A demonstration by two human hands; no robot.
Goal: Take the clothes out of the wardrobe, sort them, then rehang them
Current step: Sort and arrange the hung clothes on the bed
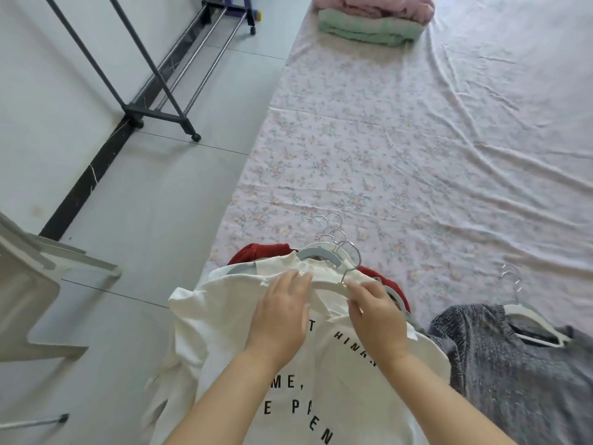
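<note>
A white T-shirt with black letters (321, 396) lies on top of a pile at the near edge of the bed. Under it show a cream knit top (288, 268), a red garment (256, 253) and several hangers with metal hooks (337, 239). My left hand (282, 316) rests on the T-shirt's collar with its fingers fairly straight. My right hand (375, 313) pinches the collar beside a hanger hook. To the right lies a grey sweater (500, 364) on a white hanger (532, 322).
The bed has a floral sheet (417, 139). Folded green and pink bedding (372, 17) sits at its far end. A dark clothes rack on wheels (154, 107) stands on the grey floor at the left. A white plastic chair (38, 284) is at the near left.
</note>
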